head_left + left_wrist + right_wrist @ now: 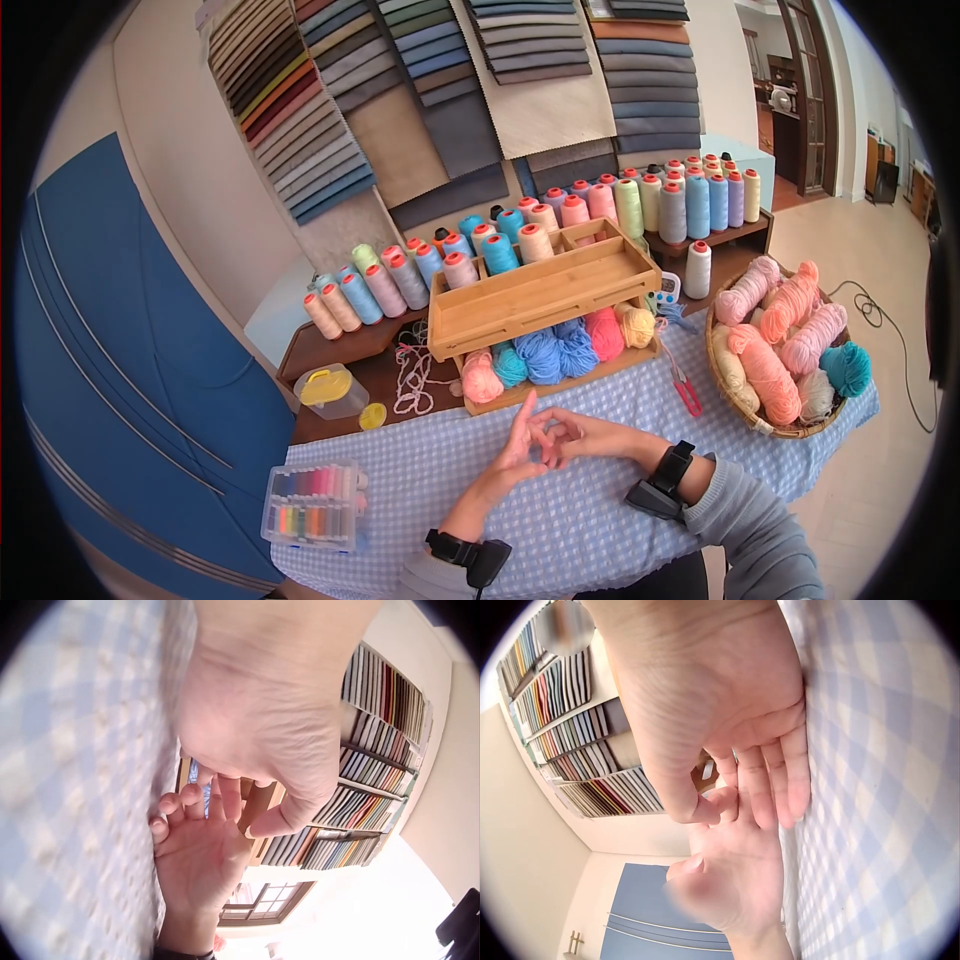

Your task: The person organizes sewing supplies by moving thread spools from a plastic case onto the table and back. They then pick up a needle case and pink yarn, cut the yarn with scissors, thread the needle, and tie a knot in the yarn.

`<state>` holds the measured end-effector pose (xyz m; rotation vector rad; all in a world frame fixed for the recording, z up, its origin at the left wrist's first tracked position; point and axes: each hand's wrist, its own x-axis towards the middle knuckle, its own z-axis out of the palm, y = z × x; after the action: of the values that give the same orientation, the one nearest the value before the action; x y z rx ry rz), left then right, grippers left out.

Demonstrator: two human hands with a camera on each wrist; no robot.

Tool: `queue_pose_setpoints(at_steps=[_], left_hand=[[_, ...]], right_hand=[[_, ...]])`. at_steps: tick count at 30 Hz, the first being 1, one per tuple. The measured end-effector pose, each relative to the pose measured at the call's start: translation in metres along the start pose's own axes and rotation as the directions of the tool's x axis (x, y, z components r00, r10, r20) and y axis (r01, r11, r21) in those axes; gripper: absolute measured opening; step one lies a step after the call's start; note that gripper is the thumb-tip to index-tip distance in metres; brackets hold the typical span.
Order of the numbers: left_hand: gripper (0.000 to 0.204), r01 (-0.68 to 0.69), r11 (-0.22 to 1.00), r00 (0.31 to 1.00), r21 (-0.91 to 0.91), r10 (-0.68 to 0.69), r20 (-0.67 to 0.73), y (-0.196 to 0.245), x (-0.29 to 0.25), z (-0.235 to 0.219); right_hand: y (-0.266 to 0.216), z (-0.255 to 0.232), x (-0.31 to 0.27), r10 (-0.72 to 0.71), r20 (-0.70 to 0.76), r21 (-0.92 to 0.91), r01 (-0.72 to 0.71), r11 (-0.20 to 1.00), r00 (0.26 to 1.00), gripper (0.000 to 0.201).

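Over the blue-and-white checked cloth, my left hand and my right hand meet at the fingers. In the left wrist view, my left hand has its thumb out towards the upturned right hand. From the right wrist, my right hand shows several nearly straight fingers and a bent thumb close to the fingers of the left hand. Neither hand shows an object in it. The exact contact between fingertips is partly hidden.
Behind the hands stands a wooden rack with yarn balls below. A yarn basket and red-handled scissors are right; a clear thread case and yellow-lidded tub are left. Thread cones line the back.
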<state>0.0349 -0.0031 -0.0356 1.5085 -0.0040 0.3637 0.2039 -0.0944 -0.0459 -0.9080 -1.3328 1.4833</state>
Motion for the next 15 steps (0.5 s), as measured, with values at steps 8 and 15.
queue_pose_setpoints(at_steps=[8,15], left_hand=[[0.093,0.002,0.988,0.978,0.152,0.029,-0.208,0.003,-0.003,-0.013],[0.065,-0.172,0.9,0.901,-0.401,-0.021,-0.434,0.0,-0.002,-0.015]], right_hand=[[0.002,0.007,0.0,-0.034,-0.135,0.05,0.041,0.998,0.99,0.05],[-0.008,0.034,-0.002,-0.142,-0.095,-0.106,0.132,0.986,0.985,0.051]])
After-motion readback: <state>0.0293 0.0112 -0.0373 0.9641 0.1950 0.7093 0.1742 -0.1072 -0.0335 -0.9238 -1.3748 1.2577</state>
